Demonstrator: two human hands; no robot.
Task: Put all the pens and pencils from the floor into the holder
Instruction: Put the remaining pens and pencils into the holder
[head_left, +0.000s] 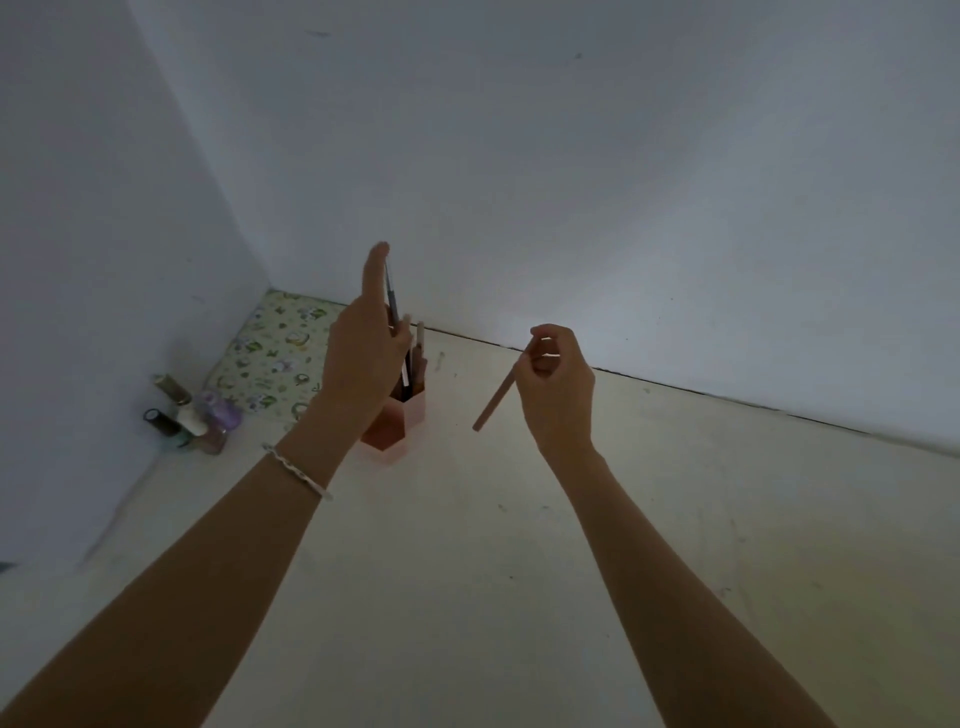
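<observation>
A pink hexagonal holder (402, 423) stands on the pale floor near the wall, with several pens and pencils upright inside it. My left hand (363, 353) hovers right above and in front of the holder, pinching a grey pen (392, 296) that points upward over the opening. My right hand (558, 387) is off to the right of the holder, closed around a pink pencil (493, 400) that slants down to the left, clear of the floor. Part of the holder is hidden behind my left wrist.
Several small nail polish bottles (189, 415) cluster by the left wall. A flowered mat (275, 358) lies in the corner behind them. White walls close the left and far sides. Bare floor (675, 519) stretches to the right.
</observation>
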